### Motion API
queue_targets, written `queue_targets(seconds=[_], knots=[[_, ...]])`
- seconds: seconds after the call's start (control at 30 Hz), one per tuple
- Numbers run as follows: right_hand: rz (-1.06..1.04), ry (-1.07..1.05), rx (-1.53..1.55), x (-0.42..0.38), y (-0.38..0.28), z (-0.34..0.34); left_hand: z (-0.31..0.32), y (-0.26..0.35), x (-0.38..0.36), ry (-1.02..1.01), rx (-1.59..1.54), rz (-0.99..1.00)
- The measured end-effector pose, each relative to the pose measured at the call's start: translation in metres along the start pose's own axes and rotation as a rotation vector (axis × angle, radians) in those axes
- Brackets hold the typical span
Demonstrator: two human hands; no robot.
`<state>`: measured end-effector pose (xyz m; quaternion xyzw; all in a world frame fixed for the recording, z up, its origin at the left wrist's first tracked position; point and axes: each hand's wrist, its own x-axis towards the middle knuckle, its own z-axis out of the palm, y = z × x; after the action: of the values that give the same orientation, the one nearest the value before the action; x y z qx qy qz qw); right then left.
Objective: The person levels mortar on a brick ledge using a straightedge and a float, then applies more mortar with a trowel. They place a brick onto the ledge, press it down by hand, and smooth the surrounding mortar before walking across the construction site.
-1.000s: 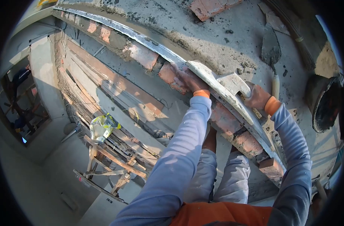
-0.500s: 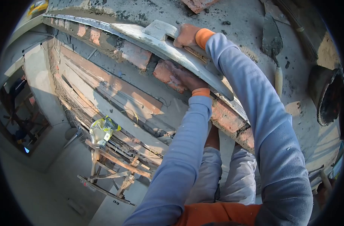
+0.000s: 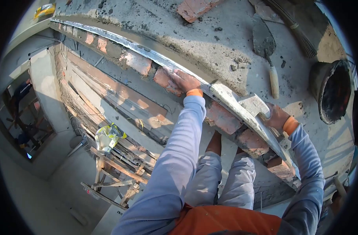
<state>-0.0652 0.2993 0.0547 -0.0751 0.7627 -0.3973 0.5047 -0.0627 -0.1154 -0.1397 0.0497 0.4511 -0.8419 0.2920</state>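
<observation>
My right hand point(image 3: 277, 118) is closed round the handle of a long, mortar-smeared plastering float point(image 3: 245, 111). The float lies along the top edge of a low brick wall point(image 3: 222, 116), its near end reaching toward the wall's right end. Further left, my left hand point(image 3: 185, 81) lies against the brick face, fingers stretched out and touching a pale metal straightedge point(image 3: 141, 50). That strip runs along the wall's top edge, with a band of wet mortar beside it. Part of the strip is hidden under the float.
On the concrete surface lie a trowel point(image 3: 264, 39), a loose brick point(image 3: 196, 8), a broom of thin sticks point(image 3: 300, 33) and a mortar-stained bucket point(image 3: 331, 92). Below the wall are timber planks point(image 3: 96, 94) and a wooden trestle point(image 3: 116, 182) with a yellow-and-white bag point(image 3: 108, 137).
My right hand has slid the float right and toward me along the edge, uncovering the straightedge and mortar on the left. My left hand has shifted slightly up-left on the bricks.
</observation>
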Motion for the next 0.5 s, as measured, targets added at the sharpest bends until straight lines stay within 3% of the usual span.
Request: queue_targets(seconds=[0.03,0.1,0.13,0.2,0.3,0.33,0.4,0.5], knots=[[0.008,-0.021,0.028,-0.015,0.014,-0.002,0.001,0.004,0.001,-0.004,-0.551,-0.073],[0.017,-0.033,0.082,-0.046,0.029,-0.006,0.01,-0.125,-0.022,-0.112,-1.063,0.248],[0.102,-0.022,0.086,-0.064,0.032,-0.012,0.013,-0.168,-0.034,-0.157,-1.108,0.349],[0.185,0.027,0.057,-0.101,0.049,-0.018,0.016,-0.196,-0.041,-0.211,-1.123,0.418],[0.285,0.173,-0.091,-0.16,0.116,-0.01,0.015,-0.169,-0.036,-0.175,-1.086,0.354],[0.29,0.173,-0.075,-0.184,0.141,-0.003,0.015,-0.169,-0.036,-0.172,-1.073,0.314],[0.219,0.43,-0.284,-0.227,0.188,0.008,0.014,-0.181,-0.037,-0.188,-1.046,0.351],[0.23,0.513,-0.393,-0.267,0.248,0.016,0.013,-0.177,-0.036,-0.213,-0.991,0.344]])
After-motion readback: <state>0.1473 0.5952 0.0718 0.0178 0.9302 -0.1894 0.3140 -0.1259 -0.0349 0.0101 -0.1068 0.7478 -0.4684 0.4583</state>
